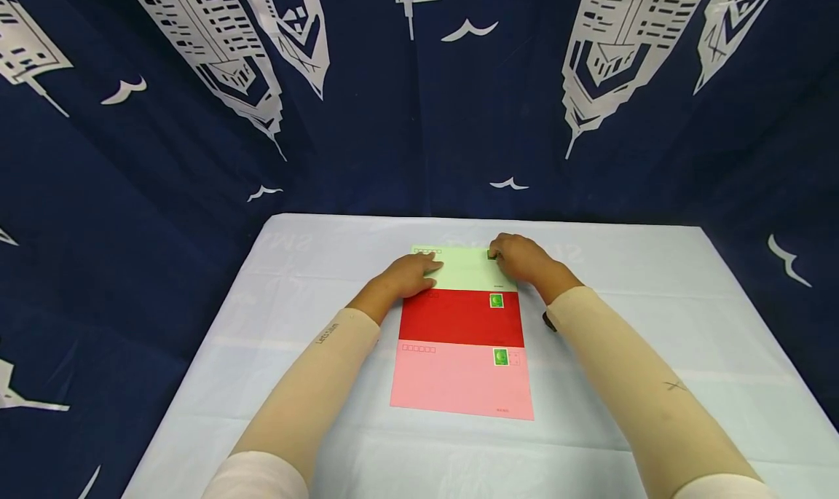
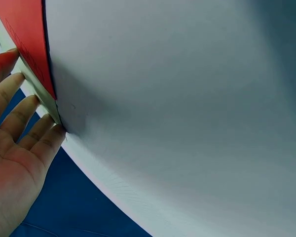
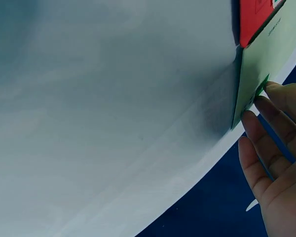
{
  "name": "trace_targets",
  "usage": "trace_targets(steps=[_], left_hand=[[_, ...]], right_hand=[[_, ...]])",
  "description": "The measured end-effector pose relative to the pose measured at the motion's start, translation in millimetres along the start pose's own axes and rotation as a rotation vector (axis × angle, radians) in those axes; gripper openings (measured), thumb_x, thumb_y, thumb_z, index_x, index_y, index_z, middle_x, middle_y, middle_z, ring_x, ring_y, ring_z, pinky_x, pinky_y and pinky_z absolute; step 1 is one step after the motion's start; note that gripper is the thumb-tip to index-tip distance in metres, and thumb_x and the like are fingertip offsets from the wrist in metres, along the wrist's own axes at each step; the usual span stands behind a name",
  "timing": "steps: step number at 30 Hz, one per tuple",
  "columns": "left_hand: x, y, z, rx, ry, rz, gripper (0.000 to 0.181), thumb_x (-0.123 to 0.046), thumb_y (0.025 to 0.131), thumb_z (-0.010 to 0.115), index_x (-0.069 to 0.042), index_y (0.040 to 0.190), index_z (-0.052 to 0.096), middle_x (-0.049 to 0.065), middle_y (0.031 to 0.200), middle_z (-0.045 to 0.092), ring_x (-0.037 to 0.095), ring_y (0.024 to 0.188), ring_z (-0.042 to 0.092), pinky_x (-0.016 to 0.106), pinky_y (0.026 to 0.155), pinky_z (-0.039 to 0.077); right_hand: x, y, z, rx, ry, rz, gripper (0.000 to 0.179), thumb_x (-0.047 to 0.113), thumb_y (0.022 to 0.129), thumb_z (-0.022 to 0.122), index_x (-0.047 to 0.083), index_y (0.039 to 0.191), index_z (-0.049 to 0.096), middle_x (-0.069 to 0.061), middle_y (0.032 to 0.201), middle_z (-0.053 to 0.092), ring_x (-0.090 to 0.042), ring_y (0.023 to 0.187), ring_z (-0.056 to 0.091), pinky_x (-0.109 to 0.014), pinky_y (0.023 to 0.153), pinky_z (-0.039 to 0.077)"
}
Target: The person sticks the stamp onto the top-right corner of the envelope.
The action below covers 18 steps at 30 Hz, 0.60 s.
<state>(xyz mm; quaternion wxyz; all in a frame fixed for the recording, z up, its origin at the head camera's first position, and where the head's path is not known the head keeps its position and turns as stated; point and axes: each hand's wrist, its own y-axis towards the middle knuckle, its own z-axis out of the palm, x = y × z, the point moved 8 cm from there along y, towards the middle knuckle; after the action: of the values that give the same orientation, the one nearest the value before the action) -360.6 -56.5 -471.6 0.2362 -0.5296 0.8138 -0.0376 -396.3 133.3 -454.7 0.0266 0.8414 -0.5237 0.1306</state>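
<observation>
My left hand lies with its fingers spread on the left part of a pale green envelope. In the left wrist view, the left fingertips rest along that envelope. At its upper right corner my right hand pinches a small green stamp between thumb and index finger. The right wrist view shows the stamp tilted against the pale green surface, partly hidden by the fingers. Just below lies a red envelope, and nearest me a pink envelope; each bears a green stamp at its upper right.
The envelopes form a column on a white-covered table. A dark blue curtain with white building and bird prints hangs behind the table's far edge. A small black object shows beside the right sleeve.
</observation>
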Motion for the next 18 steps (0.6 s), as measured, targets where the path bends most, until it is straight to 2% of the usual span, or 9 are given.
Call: trace_targets(steps=[10, 18], left_hand=[[0.8, 0.9, 0.3, -0.003, 0.000, 0.005, 0.054, -0.027, 0.103, 0.057, -0.022, 0.155, 0.042, 0.002, 0.167, 0.030, 0.023, 0.158, 0.022, 0.039, 0.130, 0.018], [1.8, 1.3, 1.0, -0.008, -0.002, -0.002, 0.054, -0.027, 0.103, 0.057, -0.023, 0.155, 0.043, 0.002, 0.167, 0.031, 0.023, 0.158, 0.022, 0.039, 0.130, 0.019]], right_hand=[[-3.5, 8.7, -0.2, -0.013, -0.013, 0.061, 0.017, 0.005, 0.098, 0.058, 0.007, 0.108, 0.072, -0.010, 0.111, 0.066, -0.027, 0.097, 0.059, -0.043, 0.095, 0.053], [-0.6, 10.5, -0.6, -0.054, -0.068, -0.001, 0.009, 0.005, 0.096, 0.063, 0.008, 0.098, 0.071, -0.009, 0.105, 0.066, -0.025, 0.093, 0.060, -0.041, 0.088, 0.055]])
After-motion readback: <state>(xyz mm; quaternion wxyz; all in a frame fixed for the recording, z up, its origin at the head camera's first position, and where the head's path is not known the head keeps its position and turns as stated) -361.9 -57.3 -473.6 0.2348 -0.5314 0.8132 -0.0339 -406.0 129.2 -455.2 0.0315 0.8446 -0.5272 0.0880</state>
